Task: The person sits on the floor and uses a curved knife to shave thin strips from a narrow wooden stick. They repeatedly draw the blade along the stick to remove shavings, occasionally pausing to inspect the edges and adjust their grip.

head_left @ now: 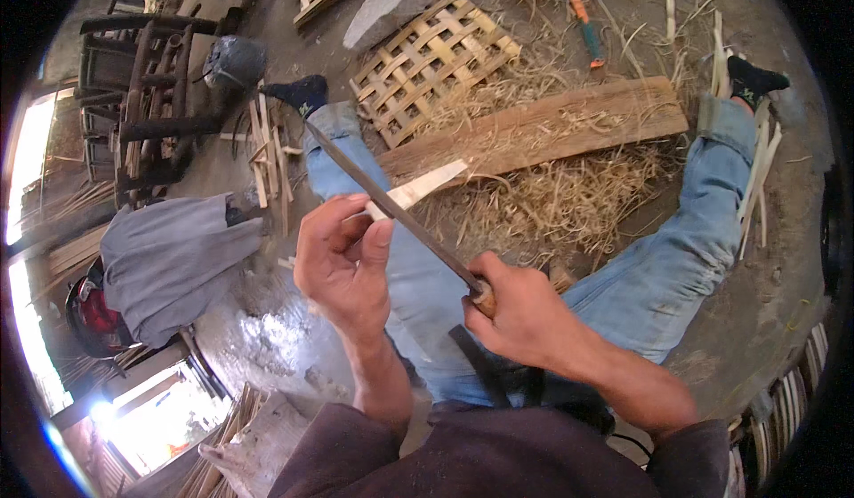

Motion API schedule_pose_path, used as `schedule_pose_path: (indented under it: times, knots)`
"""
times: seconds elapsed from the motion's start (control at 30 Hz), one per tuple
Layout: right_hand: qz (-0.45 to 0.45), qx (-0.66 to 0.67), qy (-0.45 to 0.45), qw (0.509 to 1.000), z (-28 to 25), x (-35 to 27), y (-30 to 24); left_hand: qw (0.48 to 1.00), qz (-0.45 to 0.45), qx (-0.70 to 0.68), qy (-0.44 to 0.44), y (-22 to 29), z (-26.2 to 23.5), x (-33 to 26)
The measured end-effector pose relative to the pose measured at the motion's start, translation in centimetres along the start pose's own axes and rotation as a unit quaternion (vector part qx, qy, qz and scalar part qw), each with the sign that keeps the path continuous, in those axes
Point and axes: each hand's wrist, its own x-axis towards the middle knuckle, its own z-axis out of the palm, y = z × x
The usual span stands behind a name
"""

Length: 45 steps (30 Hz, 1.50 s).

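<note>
Between the fingertips and thumb of my left hand (342, 262) is a short pale wooden strip (431, 183), pointing away to the right. My right hand (520, 316) is wrapped round the wooden handle of a long, narrow knife (427, 238). Its dark blade runs up and to the left, crossing the strip close to my left fingertips. Whether the edge bites into the wood I cannot tell. Both hands are above my lap, between my outstretched legs in blue jeans.
Beyond the hands lies a wooden plank (551, 133) among curly shavings (551, 200). Farther off are a woven slat panel (436, 62), a flat grey stone (384, 11) and a hammer (585, 27). At left stand a dark wooden frame (147, 98) and a draped grey cloth (178, 253).
</note>
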Motion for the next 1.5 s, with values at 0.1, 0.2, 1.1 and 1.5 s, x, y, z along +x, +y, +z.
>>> schedule_pose_path:
  times: [0.1, 0.2, 1.1, 1.5]
  knots:
    - [0.002, -0.009, -0.009, 1.000, -1.0, 0.1, 1.6, 0.999, 0.034, -0.001, -0.004, -1.0, 0.8, 0.2]
    - [-0.024, 0.012, 0.010, 1.000, 0.5, 0.4, 1.8, 0.997, 0.051, 0.047, 0.012, -1.6, -0.3, 0.0]
    - [-0.152, 0.120, -0.007, 0.981, 2.4, 0.6, 4.0, 0.997, -0.036, -0.002, 0.072, -5.9, -1.9, -1.1]
    - [-0.056, -0.005, 0.010, 0.998, 1.8, -1.0, 1.7, 0.998, -0.045, 0.019, 0.035, -4.7, -1.6, -1.7]
